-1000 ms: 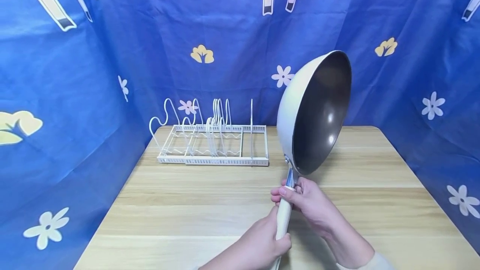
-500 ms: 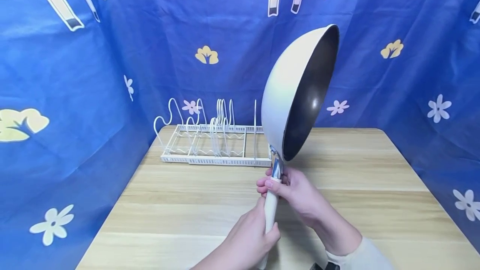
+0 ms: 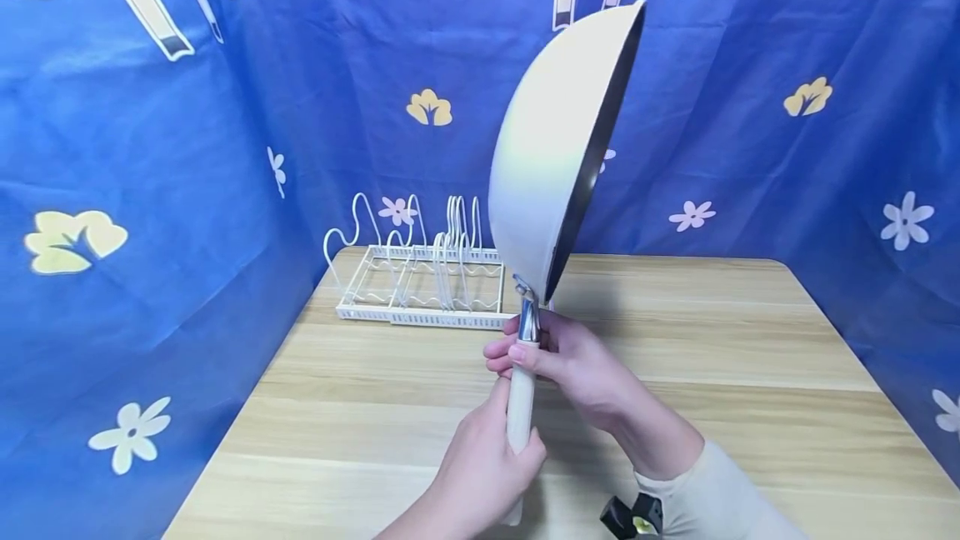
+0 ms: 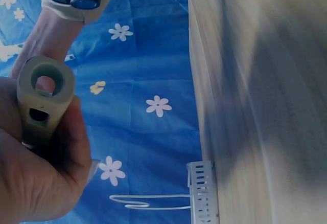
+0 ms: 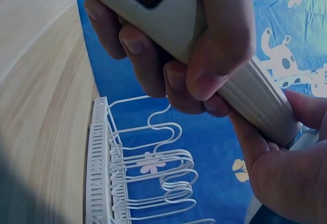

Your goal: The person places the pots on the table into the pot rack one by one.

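A deep wok [image 3: 551, 132], white outside and dark inside, is held up on its edge above the table, its opening turned to the right. Its cream handle [image 5: 258, 98] points down toward the person. My left hand [image 3: 483, 465] grips the lower part of the handle; in the left wrist view the handle's hollow end [image 4: 47, 88] sticks out of that grip. Higher up, just below the metal neck [image 3: 528, 319], my right hand [image 3: 577, 365] holds the handle between thumb and fingers. The wok's bowl overlaps the right end of the white wire rack [image 3: 442, 319] in the head view.
The rack stands at the back left of the wooden table [image 3: 697, 390], with several upright wire loops [image 5: 173, 173]. A blue patterned curtain [image 3: 360, 40] hangs behind the table and along both sides. A black device [image 3: 633, 515] is on the right wrist.
Both hands have carried the wok left and upward, toward the rack. The wok has turned so that more of its white outside and less of its dark inside shows.
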Action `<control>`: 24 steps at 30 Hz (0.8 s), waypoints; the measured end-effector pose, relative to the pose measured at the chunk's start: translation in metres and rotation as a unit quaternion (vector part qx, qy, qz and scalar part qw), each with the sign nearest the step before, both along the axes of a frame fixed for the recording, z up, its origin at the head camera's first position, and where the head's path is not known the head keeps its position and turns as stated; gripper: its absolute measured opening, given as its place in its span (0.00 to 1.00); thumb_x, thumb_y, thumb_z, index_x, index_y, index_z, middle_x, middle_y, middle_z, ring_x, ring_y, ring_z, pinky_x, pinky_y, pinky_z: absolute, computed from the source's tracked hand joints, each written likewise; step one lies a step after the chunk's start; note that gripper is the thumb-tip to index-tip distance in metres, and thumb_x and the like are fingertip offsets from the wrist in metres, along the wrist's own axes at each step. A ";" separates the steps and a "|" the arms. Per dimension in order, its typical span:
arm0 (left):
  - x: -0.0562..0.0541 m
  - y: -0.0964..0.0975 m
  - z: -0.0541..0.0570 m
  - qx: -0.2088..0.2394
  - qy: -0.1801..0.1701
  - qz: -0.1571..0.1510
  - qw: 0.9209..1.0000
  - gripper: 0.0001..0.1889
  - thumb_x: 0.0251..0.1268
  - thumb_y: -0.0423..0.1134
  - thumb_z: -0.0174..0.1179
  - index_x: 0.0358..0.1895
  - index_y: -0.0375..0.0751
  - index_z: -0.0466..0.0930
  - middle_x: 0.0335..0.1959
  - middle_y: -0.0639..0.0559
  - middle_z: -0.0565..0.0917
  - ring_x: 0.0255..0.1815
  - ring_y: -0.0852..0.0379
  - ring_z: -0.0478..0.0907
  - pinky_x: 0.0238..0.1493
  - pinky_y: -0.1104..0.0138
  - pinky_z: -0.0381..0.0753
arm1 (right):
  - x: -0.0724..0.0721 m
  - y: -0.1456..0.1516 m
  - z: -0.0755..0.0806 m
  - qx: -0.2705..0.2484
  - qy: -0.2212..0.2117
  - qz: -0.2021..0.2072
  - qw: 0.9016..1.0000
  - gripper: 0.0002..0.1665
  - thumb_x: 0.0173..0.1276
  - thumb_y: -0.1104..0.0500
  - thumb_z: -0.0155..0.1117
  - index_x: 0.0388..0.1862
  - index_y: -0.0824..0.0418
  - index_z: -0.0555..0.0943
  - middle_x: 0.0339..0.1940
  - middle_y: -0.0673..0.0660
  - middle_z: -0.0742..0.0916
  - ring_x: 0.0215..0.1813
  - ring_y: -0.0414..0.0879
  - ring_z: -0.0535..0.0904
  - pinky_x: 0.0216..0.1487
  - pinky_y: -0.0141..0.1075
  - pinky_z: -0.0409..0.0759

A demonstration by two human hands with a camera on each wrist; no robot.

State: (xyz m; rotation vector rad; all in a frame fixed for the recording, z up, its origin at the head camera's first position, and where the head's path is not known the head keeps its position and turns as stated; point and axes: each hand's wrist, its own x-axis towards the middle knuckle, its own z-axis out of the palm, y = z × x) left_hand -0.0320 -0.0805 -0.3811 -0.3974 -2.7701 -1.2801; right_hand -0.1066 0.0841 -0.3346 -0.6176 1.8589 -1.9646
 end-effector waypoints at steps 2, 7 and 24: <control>0.002 -0.001 0.000 0.014 -0.010 0.013 1.000 0.24 0.61 0.37 0.68 0.61 0.46 0.75 0.26 0.59 0.75 0.30 0.63 0.75 0.31 0.69 0.75 | -0.002 -0.003 0.002 0.005 0.006 0.015 1.000 0.27 0.81 0.61 0.63 0.68 0.78 0.69 0.59 0.77 0.89 0.58 0.52 0.93 0.66 0.41 0.88; 0.005 -0.002 0.000 0.049 -0.021 0.035 0.998 0.23 0.62 0.40 0.70 0.60 0.46 0.76 0.29 0.57 0.79 0.32 0.63 0.76 0.33 0.69 0.77 | -0.006 -0.011 0.005 -0.008 -0.005 0.054 0.998 0.26 0.81 0.61 0.62 0.67 0.77 0.69 0.59 0.77 0.88 0.56 0.45 0.92 0.64 0.40 0.89; 0.008 -0.017 -0.007 0.102 -0.103 0.024 0.989 0.37 0.62 0.55 0.77 0.69 0.44 0.72 0.43 0.51 0.86 0.41 0.61 0.81 0.42 0.69 0.80 | -0.025 -0.024 -0.011 -0.067 -0.076 0.169 0.980 0.32 0.80 0.59 0.66 0.69 0.78 0.65 0.55 0.55 0.91 0.58 0.43 0.91 0.68 0.42 0.87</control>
